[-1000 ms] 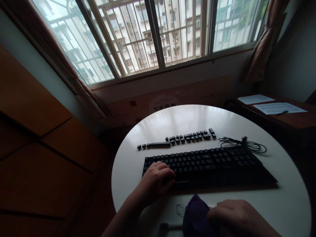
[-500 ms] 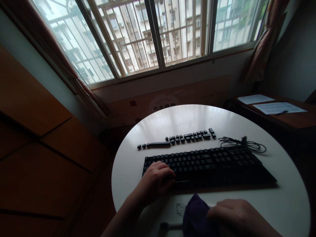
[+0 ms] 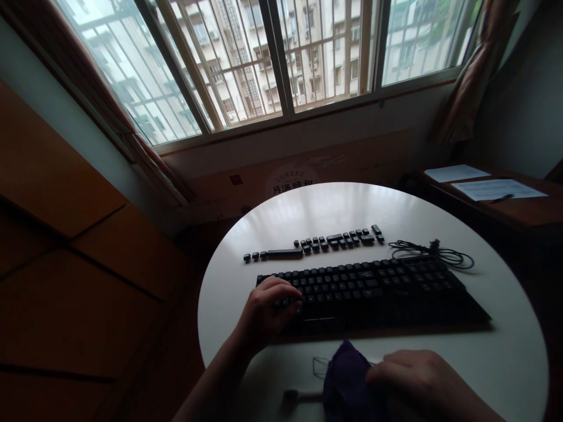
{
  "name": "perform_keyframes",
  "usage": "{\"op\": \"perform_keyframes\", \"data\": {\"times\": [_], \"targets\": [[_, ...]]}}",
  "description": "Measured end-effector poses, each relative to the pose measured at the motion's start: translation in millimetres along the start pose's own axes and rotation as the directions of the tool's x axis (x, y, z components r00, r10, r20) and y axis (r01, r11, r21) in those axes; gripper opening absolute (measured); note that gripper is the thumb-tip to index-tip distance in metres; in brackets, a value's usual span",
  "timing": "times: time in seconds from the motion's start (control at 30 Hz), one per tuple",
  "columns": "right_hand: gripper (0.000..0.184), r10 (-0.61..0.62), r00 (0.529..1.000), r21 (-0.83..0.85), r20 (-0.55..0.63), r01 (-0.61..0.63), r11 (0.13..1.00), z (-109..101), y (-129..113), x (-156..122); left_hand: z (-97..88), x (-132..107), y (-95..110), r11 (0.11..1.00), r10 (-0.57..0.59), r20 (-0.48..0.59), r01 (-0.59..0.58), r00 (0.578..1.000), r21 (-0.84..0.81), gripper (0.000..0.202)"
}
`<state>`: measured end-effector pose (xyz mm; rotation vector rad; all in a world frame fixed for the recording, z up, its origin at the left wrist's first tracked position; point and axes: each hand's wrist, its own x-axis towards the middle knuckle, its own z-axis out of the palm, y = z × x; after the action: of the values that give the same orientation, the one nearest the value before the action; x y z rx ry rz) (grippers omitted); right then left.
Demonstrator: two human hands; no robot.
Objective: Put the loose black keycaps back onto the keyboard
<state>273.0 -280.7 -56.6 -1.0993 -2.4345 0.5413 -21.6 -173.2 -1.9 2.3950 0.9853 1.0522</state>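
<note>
— Where is the left hand (image 3: 268,308)?
— On the left end of the black keyboard (image 3: 373,290), fingers curled down over the keys. I cannot tell whether they pinch a key or only rest there.
— And the right hand (image 3: 417,381)?
— At the near edge of the round white table (image 3: 334,208), fingers closed on a bunched purple cloth (image 3: 347,381). A thin wire loop (image 3: 320,366) lies just beside the cloth, between it and the keyboard.
— Beyond the keyboard?
— A row of loose keycaps (image 3: 316,245) lies behind it, and its coiled cable (image 3: 433,255) lies at the far right corner.
</note>
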Motion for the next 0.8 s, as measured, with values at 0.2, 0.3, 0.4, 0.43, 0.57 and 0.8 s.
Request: {"op": "perform_keyframes", "data": {"times": [0.2,0.3,0.4,0.43,0.57,0.8], "targets": [[0.029,-0.011,1.0,-0.003,-0.006,0.011,1.0,0.9,1.2,-0.4,3.5,1.0,-3.3,0.994,0.067,0.088,-0.074,0.994,0.075,0.005],[0.028,-0.01,1.0,-0.014,-0.002,0.01,1.0,0.3,0.6,-0.6,6.7,-0.9,-5.1,0.983,0.087,0.159,-0.111,0.983,0.146,0.008],[0.027,-0.009,0.999,-0.002,-0.033,0.009,1.0,1.3,0.3,-0.8,9.7,-3.3,-5.6,0.965,0.082,0.19,-0.125,0.978,0.23,0.012],[0.027,-0.006,0.999,0.002,-0.044,0.006,1.0,2.0,0.5,-0.9,10.6,-4.0,-5.7,0.96,0.082,0.195,-0.13,0.977,0.249,0.012],[0.026,0.003,0.999,0.017,-0.042,-0.002,1.0,5.3,1.8,-1.3,13.2,-5.3,-5.5,0.958,0.094,0.2,-0.143,0.975,0.249,0.011],[0.028,0.001,1.0,-0.004,-0.02,-0.001,1.0,7.2,2.4,-1.6,12.8,-4.0,-2.5,0.956,0.102,0.184,-0.147,0.978,0.255,0.005]]}}
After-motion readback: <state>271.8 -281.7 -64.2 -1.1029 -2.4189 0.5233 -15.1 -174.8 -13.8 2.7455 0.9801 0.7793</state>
